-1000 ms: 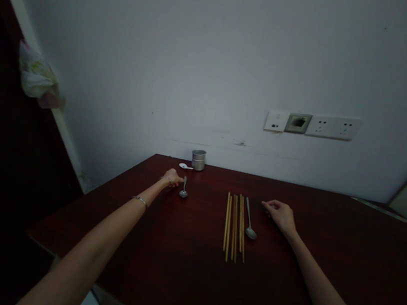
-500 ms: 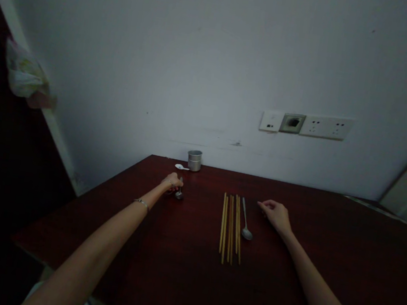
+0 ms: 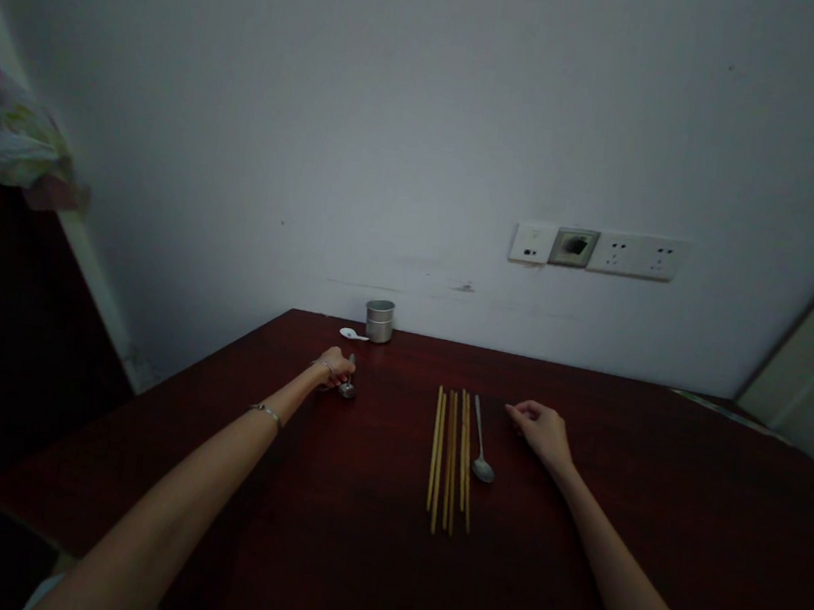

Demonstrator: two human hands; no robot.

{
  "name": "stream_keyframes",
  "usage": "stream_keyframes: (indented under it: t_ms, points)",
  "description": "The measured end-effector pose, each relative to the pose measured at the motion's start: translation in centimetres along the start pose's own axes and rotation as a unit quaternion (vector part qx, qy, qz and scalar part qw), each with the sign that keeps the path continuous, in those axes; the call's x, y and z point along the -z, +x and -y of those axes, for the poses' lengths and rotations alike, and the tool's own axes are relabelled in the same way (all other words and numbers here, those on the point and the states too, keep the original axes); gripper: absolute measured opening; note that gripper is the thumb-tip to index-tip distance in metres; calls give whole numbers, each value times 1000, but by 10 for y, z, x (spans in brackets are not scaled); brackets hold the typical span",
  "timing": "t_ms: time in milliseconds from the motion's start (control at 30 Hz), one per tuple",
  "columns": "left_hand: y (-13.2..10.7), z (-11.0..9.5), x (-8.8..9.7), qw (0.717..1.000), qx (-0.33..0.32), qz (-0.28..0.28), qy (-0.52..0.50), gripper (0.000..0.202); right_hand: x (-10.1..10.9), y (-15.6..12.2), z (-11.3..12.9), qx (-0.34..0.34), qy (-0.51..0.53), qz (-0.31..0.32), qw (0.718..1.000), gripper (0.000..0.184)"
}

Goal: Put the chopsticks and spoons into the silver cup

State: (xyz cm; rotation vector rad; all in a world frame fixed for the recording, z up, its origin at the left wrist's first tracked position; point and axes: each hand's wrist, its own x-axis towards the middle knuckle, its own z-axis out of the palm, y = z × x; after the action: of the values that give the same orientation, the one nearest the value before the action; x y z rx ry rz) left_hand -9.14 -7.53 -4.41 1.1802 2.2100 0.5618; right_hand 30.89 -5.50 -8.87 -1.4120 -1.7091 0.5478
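My left hand (image 3: 334, 366) is stretched far out over the dark red table (image 3: 359, 541), its fingers closed round the handle of a small metal spoon (image 3: 347, 388) whose bowl rests on the table. My right hand (image 3: 541, 431) lies on the table with fingers loosely curled, holding nothing, just right of a second metal spoon (image 3: 481, 447). Several wooden chopsticks (image 3: 450, 458) lie side by side between my hands. A metal cup (image 3: 379, 320) and a white spoon (image 3: 352, 334) sit at the table's far edge by the wall.
The white wall behind carries a row of sockets (image 3: 596, 251). A plastic bag (image 3: 17, 144) hangs at the left beside a dark door. The table's left edge runs diagonally toward me.
My left hand has closed tighter on the small spoon and tipped it lower toward the table. The view has shifted, so everything sits slightly further left. My right hand has stayed put.
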Motion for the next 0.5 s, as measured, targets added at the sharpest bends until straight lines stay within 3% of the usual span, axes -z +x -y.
stream_keyframes:
  t_ms: [333,500]
  points:
    - [3,3,7,1000,5,-6,-23,24,-1,3,0,-4,-19,2,1000,31]
    - [1,4,15,998,18,36,-53,33,-1,3,-1,5,-36,4,999,32]
